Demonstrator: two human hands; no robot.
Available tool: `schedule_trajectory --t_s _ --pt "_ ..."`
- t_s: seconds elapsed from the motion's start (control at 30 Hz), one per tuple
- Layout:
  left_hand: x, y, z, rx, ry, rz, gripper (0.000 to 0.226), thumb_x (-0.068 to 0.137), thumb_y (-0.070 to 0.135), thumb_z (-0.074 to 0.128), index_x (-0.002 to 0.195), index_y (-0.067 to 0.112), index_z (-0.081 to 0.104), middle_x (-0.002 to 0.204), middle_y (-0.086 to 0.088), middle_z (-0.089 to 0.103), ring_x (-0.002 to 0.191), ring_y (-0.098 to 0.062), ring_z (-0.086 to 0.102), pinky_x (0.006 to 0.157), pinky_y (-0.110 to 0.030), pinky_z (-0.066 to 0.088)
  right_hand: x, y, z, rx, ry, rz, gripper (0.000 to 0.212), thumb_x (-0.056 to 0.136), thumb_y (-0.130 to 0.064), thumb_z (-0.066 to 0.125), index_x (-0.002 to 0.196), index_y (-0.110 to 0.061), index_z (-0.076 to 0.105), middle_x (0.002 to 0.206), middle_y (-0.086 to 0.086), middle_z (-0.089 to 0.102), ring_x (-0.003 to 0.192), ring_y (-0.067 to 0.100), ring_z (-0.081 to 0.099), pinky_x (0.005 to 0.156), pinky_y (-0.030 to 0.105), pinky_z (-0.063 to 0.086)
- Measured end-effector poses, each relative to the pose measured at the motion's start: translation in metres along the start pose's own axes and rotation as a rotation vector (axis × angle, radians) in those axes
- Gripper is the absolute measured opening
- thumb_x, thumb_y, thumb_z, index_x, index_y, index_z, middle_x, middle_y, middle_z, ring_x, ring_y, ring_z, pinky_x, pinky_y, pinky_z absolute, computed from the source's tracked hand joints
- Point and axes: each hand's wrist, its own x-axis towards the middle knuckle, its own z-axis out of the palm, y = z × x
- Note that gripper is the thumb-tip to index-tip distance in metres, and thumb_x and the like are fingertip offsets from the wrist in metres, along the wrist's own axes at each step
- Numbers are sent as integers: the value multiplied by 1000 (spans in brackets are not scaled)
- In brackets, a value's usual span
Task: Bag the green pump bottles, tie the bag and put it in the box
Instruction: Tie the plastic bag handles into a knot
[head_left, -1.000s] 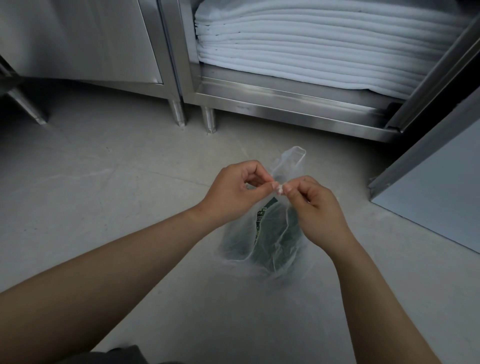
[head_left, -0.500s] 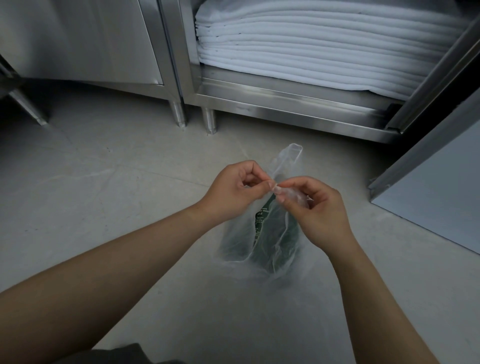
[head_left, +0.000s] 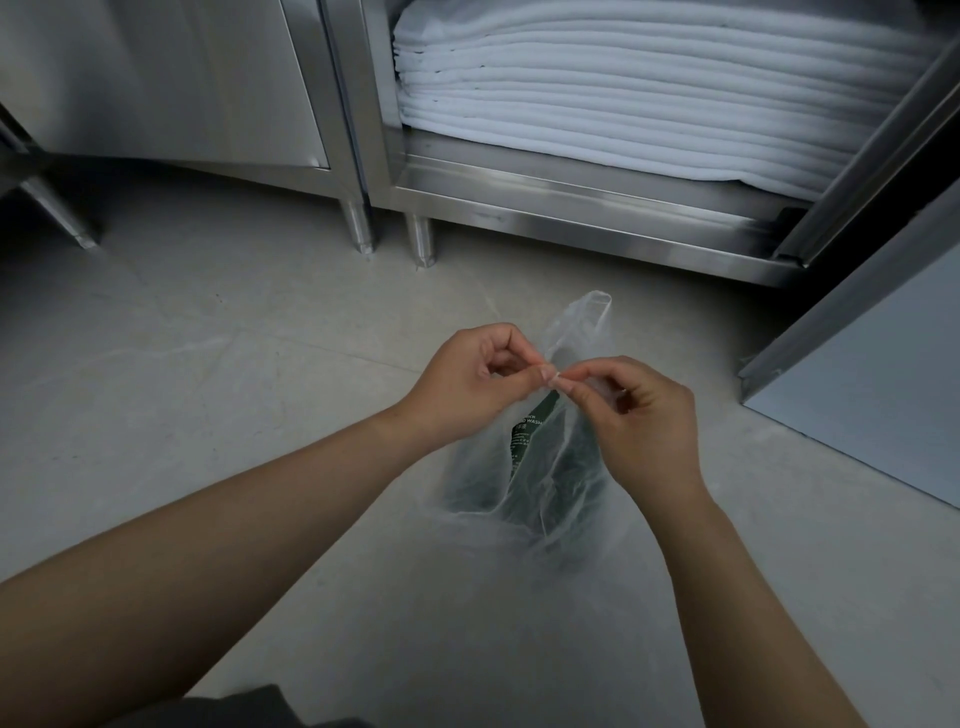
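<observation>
Since half a second ago your right hand has turned slightly, its fingers curling tighter, while your left hand has barely shifted. Both hands pinch the thin film at the top of the bag, thumb and forefinger pressed together on it, fingertips nearly touching each other. The bag is clear, crinkled plastic, sitting on the smooth grey floor; one loop handle stands up behind your hands. Inside it the green pump bottles show as dark shapes with pale lettering. Beyond, a brushed steel cabinet holds folded white towels.
</observation>
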Motion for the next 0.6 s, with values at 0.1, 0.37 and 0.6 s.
schedule_trajectory --t_s 0.1,0.37,0.6 --pt "0 1 1 20 8 -2 7 79 9 70 78 7 63 70 3 67 66 -6 62 64 -16 50 -1 3 3 -38 10 16 11 80 -18 72 82 -26 65 79 -17 62 72 -5 57 63 5 39" --pt "2 -1 -3 164 79 21 9 71 19 77 73 15 69 73 3 70 71 -5 64 72 -15 51 -3 8 3 -37 50 123 25 88 -15 61 76 -35 52 89 -15 54 82 -7 51 64 6 40" --pt "4 -11 -17 263 116 -14 9 73 20 76 71 21 67 71 12 67 68 4 60 68 -6 44 -8 22 -5 14 116 319 8 91 -17 56 84 -18 58 90 -5 59 81 -7 54 67 0 40"
